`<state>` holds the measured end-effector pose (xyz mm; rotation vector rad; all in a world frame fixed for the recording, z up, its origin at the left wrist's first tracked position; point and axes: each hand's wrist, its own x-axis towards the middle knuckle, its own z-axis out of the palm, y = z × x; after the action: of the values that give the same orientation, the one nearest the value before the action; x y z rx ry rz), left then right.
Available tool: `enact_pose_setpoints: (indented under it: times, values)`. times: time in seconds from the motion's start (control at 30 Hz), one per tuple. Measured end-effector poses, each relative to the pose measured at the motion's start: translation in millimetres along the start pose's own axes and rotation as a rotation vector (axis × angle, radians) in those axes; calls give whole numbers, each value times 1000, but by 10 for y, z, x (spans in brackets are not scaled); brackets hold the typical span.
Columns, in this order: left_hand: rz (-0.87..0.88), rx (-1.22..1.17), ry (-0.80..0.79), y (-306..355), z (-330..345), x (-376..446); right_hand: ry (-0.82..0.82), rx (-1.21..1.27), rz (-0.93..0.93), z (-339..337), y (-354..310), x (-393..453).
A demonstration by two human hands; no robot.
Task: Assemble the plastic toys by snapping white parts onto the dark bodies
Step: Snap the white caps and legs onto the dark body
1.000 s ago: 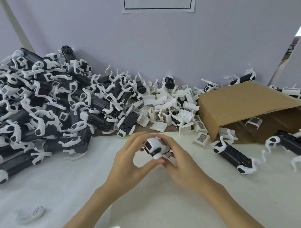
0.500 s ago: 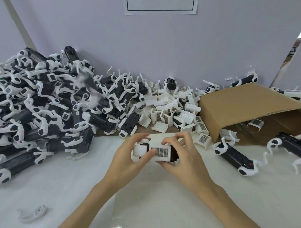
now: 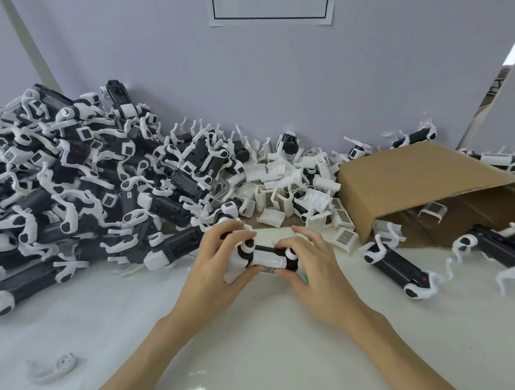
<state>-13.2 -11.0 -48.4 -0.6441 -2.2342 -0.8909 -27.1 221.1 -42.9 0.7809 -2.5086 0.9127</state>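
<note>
Toy: the toy (image 3: 265, 258) sits between both hands just above the white table (image 3: 245, 349), in front of the heap of loose white covers (image 3: 294, 193); half a second ago its grilled white face was turned up, now it lies lengthwise with the dark back showing on top and the white cover along its near side
Left hand: the left hand (image 3: 218, 269) grips the toy's left end, fingers curled over the top, thumb underneath
Right hand: the right hand (image 3: 312, 266) grips the right end, thumb pressed on the cover's lower edge, fingers arched over the far side
Change: the toy has been rolled over and squeezed from both ends; the cover looks wrapped round the body
Meaning: probably seated or nearly so, though the clips are hidden; then it could join the finished pile (image 3: 75, 188) at left
Other: a cardboard box (image 3: 411, 182) lies on its side at right
</note>
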Motion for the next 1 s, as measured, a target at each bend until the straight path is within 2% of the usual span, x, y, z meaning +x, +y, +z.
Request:
enact_pose_setpoints:
  times: [0.07, 0.2, 0.37, 0.47, 0.5, 0.6, 0.73, 0.83, 1.0]
  values:
    - [-14, 41, 13, -4, -30, 5, 28, 13, -22, 11, -19, 9]
    - [-187, -181, -131, 78, -61, -9, 34, 44, -21, -7, -70, 18]
    - [-288, -326, 37, 149, -8, 8, 59, 154, -52, -36, -115, 40]
    - [-531, -569, 90, 171, -7, 36, 19, 98, -107, -37, -151, 30]
    - [-560, -585, 93, 178, -18, 35, 20, 49, -115, -25, -150, 28]
    - [-484, -540, 7, 177, -51, 6, 28, 85, -70, 3, -109, 30]
    - [-410, -485, -109, 152, -58, -22, -63, 204, 32, -17, 35, 25]
    - [-416, -416, -46, 172, -45, -20, -100, 205, 48, -27, 48, 27]
    - [-452, -249, -6, 204, 1, -19, -30, 240, 33, -20, 39, 65]
